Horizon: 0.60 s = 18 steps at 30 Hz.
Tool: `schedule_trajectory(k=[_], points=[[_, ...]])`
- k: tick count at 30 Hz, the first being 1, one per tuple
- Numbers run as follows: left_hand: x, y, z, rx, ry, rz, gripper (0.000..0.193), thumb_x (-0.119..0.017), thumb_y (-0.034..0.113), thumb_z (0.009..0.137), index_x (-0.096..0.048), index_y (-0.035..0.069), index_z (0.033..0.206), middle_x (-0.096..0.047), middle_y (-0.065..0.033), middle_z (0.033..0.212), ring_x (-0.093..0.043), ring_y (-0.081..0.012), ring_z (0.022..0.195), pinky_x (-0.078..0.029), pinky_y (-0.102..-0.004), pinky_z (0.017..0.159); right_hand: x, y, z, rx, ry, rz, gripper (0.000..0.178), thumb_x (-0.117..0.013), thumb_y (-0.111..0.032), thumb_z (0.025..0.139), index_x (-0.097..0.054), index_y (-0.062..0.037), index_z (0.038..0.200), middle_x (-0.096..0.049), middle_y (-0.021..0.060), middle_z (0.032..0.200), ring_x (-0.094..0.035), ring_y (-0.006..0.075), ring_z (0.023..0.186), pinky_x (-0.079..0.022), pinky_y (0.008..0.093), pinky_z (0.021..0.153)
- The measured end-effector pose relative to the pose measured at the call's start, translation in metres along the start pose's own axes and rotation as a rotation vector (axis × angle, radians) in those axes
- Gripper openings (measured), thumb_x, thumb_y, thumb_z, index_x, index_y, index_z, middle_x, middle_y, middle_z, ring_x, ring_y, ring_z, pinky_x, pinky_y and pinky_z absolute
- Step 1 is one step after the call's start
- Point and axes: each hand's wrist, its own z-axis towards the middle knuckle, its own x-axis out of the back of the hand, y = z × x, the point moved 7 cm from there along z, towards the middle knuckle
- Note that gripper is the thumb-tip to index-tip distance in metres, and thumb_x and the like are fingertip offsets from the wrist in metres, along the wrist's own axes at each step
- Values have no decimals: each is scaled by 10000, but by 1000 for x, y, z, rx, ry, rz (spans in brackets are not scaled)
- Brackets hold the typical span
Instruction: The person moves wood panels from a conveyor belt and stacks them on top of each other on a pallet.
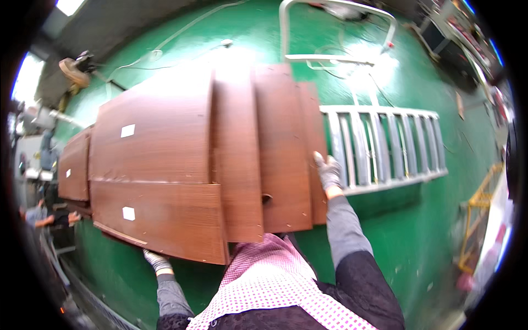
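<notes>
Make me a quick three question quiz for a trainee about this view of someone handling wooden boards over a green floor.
1. True or false: both hands wear gloves.
2. Which hand rests on the narrow board at the edge of the stack next to the grey slatted frame? A) left B) right
3. What colour are the small labels on the large boards?

Key:
1. True: the left hand and right hand are both gloved.
2. B: it lies on the narrow board, beside the grey slatted frame.
3. White, as on the large boards.
</notes>
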Motion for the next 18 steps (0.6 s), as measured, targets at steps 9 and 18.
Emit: schedule_trajectory(k=[9,18], points=[[2,6,-5,-9,82,-244,441,-493,440,858,-617,86,1090,-622,-127,1114,-556,-316,1036,-442,-479,907,-19,24,-32,99,-79,218,637,-496,-527,900,-596,73,1090,-646,230,1003,-612,335,888,-487,379,803],[53,27,-10,-259,226,201,857,-625,374,828,-115,50,1435,-270,-263,1439,-278,-337,1346,-242,-423,1089,-16,-3,-21,212,62,-38,576,-483,-465,918,-540,39,1192,-587,204,1157,-563,292,1042,-441,352,911]])
